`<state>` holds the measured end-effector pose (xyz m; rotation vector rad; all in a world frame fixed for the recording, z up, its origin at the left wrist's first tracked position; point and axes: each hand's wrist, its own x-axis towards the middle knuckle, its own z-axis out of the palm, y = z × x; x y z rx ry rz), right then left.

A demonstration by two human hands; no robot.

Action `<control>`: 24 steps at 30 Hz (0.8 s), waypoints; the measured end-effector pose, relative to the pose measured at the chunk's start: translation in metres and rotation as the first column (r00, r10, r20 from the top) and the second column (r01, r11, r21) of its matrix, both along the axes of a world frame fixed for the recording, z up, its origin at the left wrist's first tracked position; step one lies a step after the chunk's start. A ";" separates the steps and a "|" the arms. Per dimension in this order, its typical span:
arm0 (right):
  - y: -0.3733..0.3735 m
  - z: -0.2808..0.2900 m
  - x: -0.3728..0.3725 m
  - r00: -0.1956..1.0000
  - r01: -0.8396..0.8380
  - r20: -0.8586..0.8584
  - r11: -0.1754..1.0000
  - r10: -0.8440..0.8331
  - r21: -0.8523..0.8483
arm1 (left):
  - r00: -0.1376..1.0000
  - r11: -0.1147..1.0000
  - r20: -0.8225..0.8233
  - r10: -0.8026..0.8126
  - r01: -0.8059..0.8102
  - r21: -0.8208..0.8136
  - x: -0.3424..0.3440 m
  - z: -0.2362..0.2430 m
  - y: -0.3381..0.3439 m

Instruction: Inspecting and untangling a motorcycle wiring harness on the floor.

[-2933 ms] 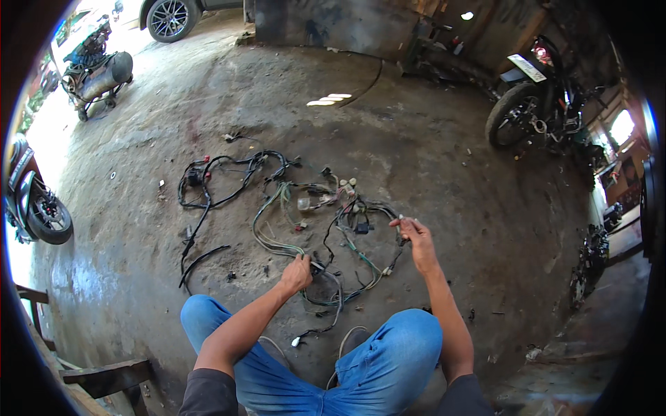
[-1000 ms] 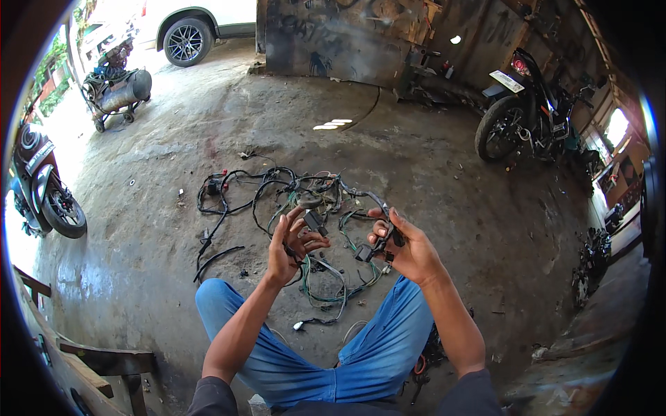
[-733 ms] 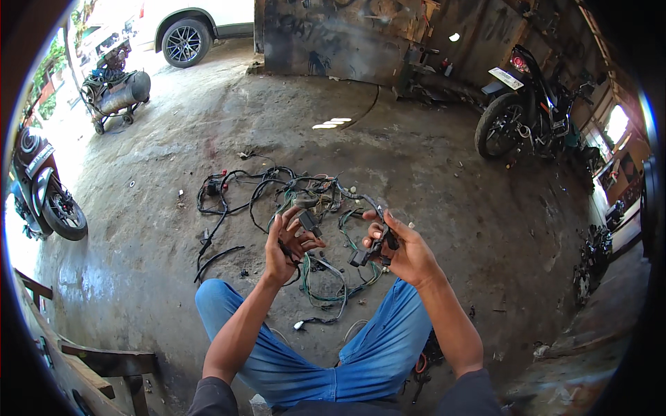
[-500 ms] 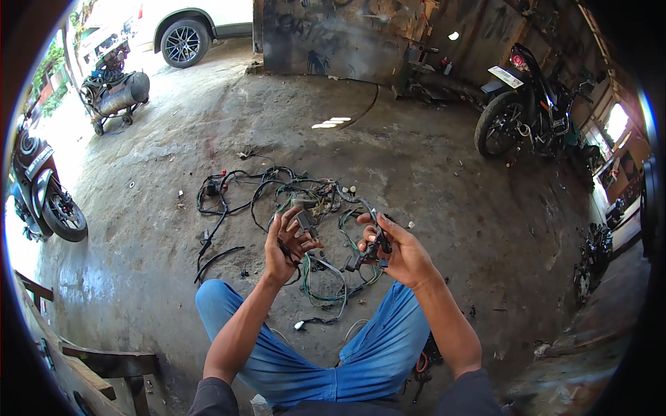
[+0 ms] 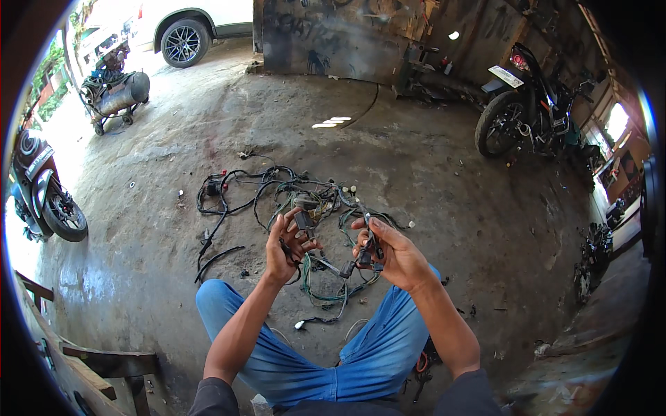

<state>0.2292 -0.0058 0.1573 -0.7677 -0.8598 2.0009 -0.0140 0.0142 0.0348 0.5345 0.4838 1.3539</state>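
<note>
A tangled wiring harness (image 5: 225, 204) of black-wrapped and green wires spreads over the floor ahead of my knees. My left hand (image 5: 283, 253) curls round a dark strand of it, with a dark rectangular connector block (image 5: 304, 221) at its fingertips. My right hand (image 5: 399, 258) pinches a wrapped branch of the same harness between thumb and fingers. Below those fingers hang black connectors (image 5: 365, 256), and another black connector (image 5: 347, 270) dangles just left of them. A white plug (image 5: 299, 324) ends a wire lying between my feet. My palms hide part of the strands.
A motorcycle (image 5: 524, 111) stands at the far right, another (image 5: 52, 194) at the left edge. An air compressor (image 5: 118, 97) and a white car (image 5: 229, 21) are at the far left. A wooden bench (image 5: 104, 360) is near left. Small debris dots the concrete floor.
My right hand has shifted slightly and turned, and the connectors below it have swung and spread apart. The left hand stays nearly in place, while the block by its fingertips has tilted a little.
</note>
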 end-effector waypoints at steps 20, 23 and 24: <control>-0.007 -0.001 0.003 0.999 -0.025 0.025 0.999 0.024 0.040 | 1.000 1.000 -0.021 -0.016 0.016 -0.015 0.001 -0.001 -0.001; -0.009 -0.002 0.003 0.996 -0.072 0.061 0.995 0.068 0.074 | 1.000 1.000 -0.014 -0.004 0.004 -0.014 -0.001 -0.002 0.000; -0.010 -0.002 0.002 0.995 -0.085 0.059 0.994 0.081 0.068 | 1.000 1.000 -0.012 0.005 -0.005 -0.010 -0.002 -0.003 0.001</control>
